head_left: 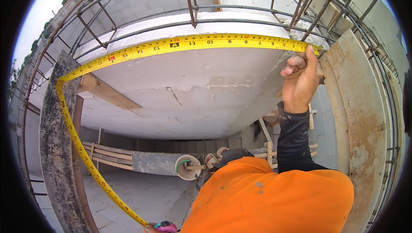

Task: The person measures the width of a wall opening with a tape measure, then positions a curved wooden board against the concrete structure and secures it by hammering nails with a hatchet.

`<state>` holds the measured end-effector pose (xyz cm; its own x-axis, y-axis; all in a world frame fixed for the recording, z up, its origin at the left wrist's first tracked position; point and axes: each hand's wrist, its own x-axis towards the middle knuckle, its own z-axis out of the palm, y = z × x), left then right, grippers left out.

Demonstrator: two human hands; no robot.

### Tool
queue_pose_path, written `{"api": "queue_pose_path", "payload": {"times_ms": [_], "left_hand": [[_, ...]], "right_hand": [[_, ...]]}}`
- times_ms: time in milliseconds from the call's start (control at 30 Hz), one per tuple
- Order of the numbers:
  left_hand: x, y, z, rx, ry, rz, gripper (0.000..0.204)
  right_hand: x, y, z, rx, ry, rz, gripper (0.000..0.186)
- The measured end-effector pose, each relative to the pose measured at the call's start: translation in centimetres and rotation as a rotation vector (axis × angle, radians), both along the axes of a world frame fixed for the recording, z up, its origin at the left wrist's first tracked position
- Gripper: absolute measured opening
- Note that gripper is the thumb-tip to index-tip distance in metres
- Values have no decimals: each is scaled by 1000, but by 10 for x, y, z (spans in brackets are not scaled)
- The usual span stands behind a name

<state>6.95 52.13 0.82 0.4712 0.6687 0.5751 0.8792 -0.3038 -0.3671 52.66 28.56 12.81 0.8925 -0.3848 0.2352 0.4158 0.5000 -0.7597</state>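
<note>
Yellow tape measure blade (171, 44) runs across the top edge of a pale concrete slab (189, 87), then bends at the far left corner and drops down diagonally toward the bottom of the view. Person's right hand (300, 78) is up at the right end of it, fingers curled into a loose fist with the thumb (312, 59) stretched up and pressed against the tape's end, pinning it to the slab corner. So the blade starts right under that thumb and stretches away to the left of the fingers.

Left hand (151, 228) is barely in view at the bottom edge, just a sliver of it at a pink tape case (166, 226) where the blade ends. Can't tell how those fingers sit, too little shows.

Just right of the curled fingers stands a worn plywood form board (356, 121). Rebar cage (240, 12) runs above and behind the thumb. Below the wrist there's a dark sleeve (294, 143) and an orange shirt (274, 198). Dark weathered plank (56, 147) stands by the tape's bend at the left.
</note>
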Motion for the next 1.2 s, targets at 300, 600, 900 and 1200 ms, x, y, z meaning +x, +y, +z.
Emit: {"api": "queue_pose_path", "payload": {"times_ms": [300, 600, 900, 1200], "left_hand": [[5, 18, 28, 266, -133, -508, 36], [-73, 69, -12, -72, -43, -433, 22], [-10, 71, 63, -721, -759, -191, 36], [-10, 62, 89, -730, -669, -76, 36]], "right_hand": [[-9, -6, 2, 35, 33, 51, 34], [-8, -10, -5, 154, 68, 86, 33], [-11, -25, -4, 120, -22, 80, 22], [1, -3, -7, 53, 29, -77, 25]]}}
